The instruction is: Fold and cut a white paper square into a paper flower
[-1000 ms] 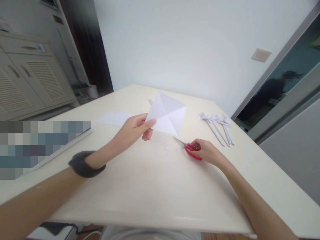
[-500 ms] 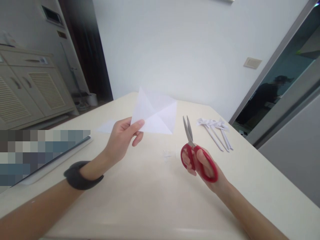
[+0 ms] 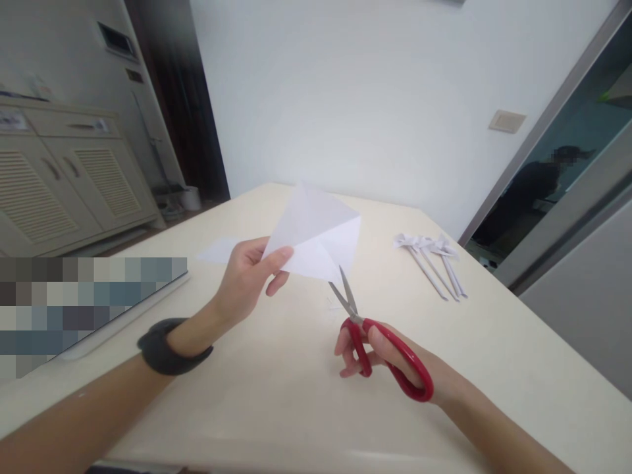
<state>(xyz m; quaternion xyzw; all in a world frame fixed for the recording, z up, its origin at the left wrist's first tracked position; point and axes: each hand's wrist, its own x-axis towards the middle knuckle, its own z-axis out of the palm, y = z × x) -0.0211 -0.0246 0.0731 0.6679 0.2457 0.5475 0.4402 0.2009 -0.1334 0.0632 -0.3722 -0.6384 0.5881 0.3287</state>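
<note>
My left hand pinches a creased square of white paper at its left corner, thumb on top, and holds it above the table. A pair of red-handled scissors is in my right hand, its fingers through the handles. The blades are spread, with the paper's lower right corner at their tips; whether that corner lies between them I cannot tell exactly. Small white paper scraps lie on the table below the blades.
Several paper pinwheels on rolled sticks lie at the right of the table. More white paper is behind my left hand. A flat device with a blurred screen stands at the left. A person is beyond the doorway.
The scissors have moved left and down to the paper's corner, and their blades have spread wider. My left hand has tilted and turned the paper slightly.
</note>
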